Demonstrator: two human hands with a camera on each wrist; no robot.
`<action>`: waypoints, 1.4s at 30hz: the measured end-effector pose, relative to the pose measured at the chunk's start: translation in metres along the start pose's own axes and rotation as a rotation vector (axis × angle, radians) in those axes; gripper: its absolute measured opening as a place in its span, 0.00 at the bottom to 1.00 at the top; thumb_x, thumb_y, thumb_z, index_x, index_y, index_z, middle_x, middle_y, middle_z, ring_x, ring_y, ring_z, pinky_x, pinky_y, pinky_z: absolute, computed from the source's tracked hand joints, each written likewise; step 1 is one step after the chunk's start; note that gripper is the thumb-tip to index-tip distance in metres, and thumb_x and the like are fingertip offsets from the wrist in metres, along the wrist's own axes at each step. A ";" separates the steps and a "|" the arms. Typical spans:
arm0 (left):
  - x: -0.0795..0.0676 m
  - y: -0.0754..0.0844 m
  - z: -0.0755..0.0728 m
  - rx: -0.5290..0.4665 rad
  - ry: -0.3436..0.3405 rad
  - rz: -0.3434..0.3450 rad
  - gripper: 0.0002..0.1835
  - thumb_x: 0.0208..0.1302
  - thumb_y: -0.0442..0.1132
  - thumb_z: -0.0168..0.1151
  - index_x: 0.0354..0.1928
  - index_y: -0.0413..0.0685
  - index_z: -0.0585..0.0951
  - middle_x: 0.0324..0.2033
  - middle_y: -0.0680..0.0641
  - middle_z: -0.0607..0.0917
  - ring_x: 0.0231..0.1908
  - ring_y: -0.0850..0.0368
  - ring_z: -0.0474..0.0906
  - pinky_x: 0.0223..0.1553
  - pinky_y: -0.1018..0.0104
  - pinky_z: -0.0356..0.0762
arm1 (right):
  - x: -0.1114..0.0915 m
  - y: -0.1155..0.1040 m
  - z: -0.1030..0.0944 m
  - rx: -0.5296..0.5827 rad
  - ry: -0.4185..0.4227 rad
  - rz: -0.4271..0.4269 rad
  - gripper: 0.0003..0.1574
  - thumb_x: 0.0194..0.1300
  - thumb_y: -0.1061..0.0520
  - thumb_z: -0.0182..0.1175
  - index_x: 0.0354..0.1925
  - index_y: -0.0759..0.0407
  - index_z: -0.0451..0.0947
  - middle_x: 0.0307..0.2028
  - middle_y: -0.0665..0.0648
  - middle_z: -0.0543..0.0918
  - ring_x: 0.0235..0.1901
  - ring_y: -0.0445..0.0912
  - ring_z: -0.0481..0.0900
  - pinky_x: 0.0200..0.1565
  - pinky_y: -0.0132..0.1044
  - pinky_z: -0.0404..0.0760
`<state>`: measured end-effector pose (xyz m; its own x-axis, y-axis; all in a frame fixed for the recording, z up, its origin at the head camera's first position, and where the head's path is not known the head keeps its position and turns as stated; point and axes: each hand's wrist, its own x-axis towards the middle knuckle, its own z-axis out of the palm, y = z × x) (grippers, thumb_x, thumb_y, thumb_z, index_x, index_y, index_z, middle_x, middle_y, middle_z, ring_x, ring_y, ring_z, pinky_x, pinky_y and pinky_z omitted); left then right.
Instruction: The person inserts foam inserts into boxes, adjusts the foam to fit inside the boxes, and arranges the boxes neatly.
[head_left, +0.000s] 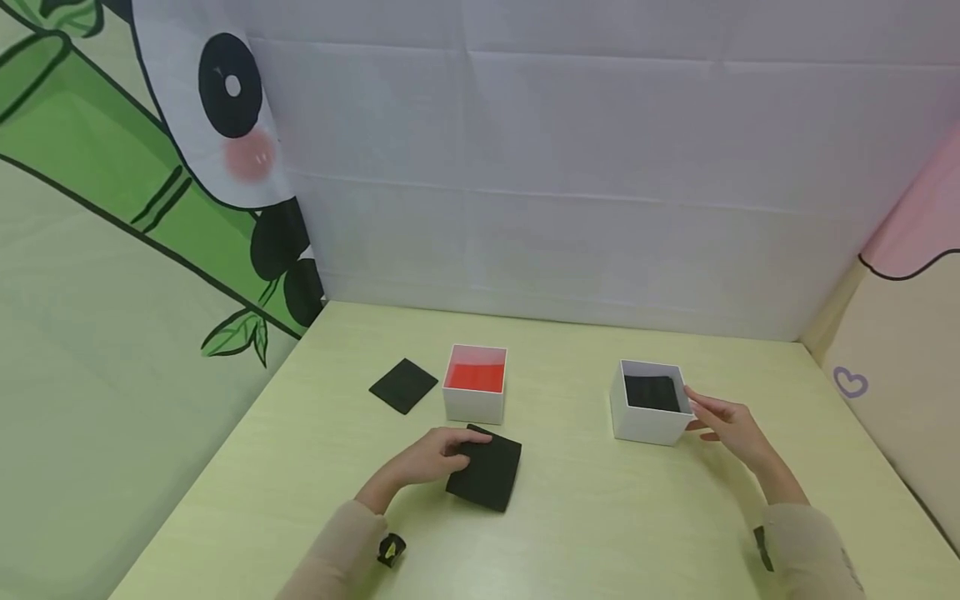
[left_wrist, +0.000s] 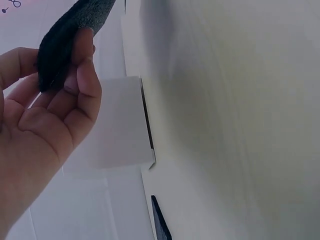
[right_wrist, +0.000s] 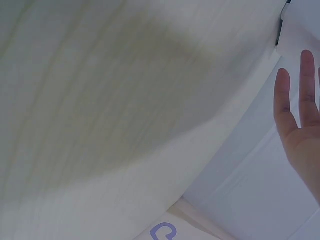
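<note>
My left hand (head_left: 431, 457) pinches a black cloth square (head_left: 489, 477) by its left edge, thumb against fingers. In the left wrist view the cloth (left_wrist: 65, 47) bends in the hand and its face looks fuzzy. Just behind it in the head view stands a white box (head_left: 474, 407) with a red piece (head_left: 477, 377) inside. My right hand (head_left: 727, 423) is at the right side of another white box (head_left: 649, 427), fingertips right at its wall and rim, fingers extended. Black cloth (head_left: 651, 393) lies inside that box.
A second black square (head_left: 403, 386) lies flat on the pale yellow table (head_left: 570, 533), left of the box with red. White cloth (head_left: 570, 183) hangs behind the table's back edge, and printed cloth (head_left: 97, 333) hangs on the left.
</note>
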<state>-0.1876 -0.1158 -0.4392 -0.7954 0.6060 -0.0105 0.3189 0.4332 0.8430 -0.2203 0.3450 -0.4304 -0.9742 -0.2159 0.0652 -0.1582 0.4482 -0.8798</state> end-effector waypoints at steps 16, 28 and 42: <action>0.033 0.015 0.024 -0.110 0.015 0.094 0.17 0.58 0.27 0.56 0.50 0.43 0.78 0.35 0.49 0.78 0.19 0.63 0.61 0.23 0.73 0.63 | -0.001 0.002 -0.002 0.028 -0.009 -0.022 0.27 0.67 0.56 0.49 0.59 0.71 0.59 0.45 0.41 0.76 0.34 0.45 0.80 0.34 0.41 0.78; 0.073 0.037 0.042 -0.169 0.039 0.107 0.14 0.57 0.30 0.59 0.46 0.43 0.81 0.43 0.48 0.81 0.20 0.62 0.66 0.22 0.74 0.63 | 0.001 0.003 -0.001 0.041 -0.007 -0.008 0.28 0.67 0.55 0.49 0.60 0.69 0.59 0.45 0.40 0.76 0.35 0.45 0.80 0.35 0.39 0.77; 0.107 0.050 0.051 -0.282 0.076 0.022 0.16 0.56 0.31 0.61 0.49 0.44 0.80 0.37 0.50 0.79 0.25 0.61 0.76 0.30 0.66 0.76 | 0.000 0.002 0.001 0.040 -0.005 -0.026 0.27 0.67 0.56 0.48 0.59 0.71 0.59 0.43 0.38 0.76 0.35 0.47 0.80 0.34 0.39 0.77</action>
<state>-0.2311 0.0047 -0.4258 -0.8296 0.5568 0.0408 0.1892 0.2116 0.9589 -0.2209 0.3451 -0.4321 -0.9690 -0.2316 0.0864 -0.1772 0.4071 -0.8960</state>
